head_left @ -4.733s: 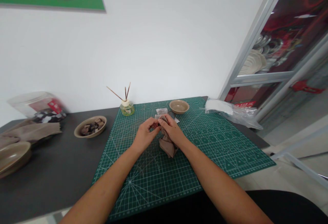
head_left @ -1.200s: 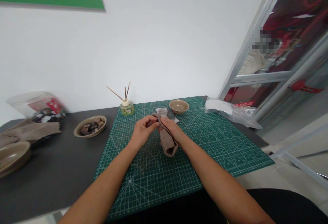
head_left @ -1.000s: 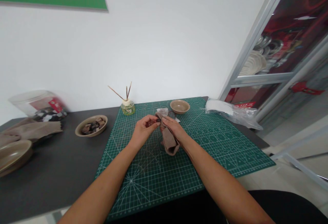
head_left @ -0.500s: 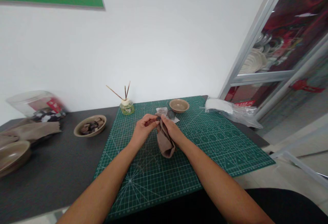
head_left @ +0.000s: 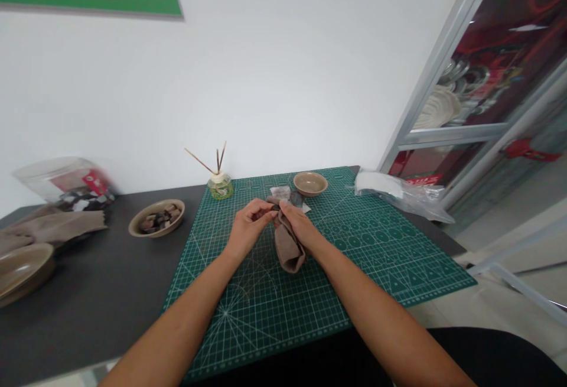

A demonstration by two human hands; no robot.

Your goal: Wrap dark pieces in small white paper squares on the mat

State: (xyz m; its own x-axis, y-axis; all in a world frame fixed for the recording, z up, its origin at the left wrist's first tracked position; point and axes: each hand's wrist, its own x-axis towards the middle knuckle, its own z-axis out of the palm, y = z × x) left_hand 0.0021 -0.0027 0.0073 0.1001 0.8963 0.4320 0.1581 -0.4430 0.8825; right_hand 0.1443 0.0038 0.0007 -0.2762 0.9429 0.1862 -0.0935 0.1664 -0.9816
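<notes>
A folded piece of brown-grey cloth (head_left: 289, 249) hangs between my hands above the green cutting mat (head_left: 363, 257). My right hand (head_left: 299, 223) is closed around the cloth's upper part. With fingers pinched, my left hand (head_left: 252, 221) meets it at the top, at a small dark piece (head_left: 275, 207) whose kind I cannot make out. Just beyond the hands, small clear packets (head_left: 280, 192) lie on the mat, one holding something dark. A shallow beige bowl (head_left: 310, 184) stands behind them.
Left of the mat are a bowl of brown and dark pieces (head_left: 159, 220), another beige bowl (head_left: 22, 272), more cloth (head_left: 66, 227) and a clear plastic jar (head_left: 59, 174). A reed diffuser (head_left: 220, 186) stands at the mat's back left; a plastic bag (head_left: 401, 192) lies at right.
The cloth and both hands have shifted very slightly to the right. The fingers stay together at the cloth's top, with the dark piece between them less exposed.
</notes>
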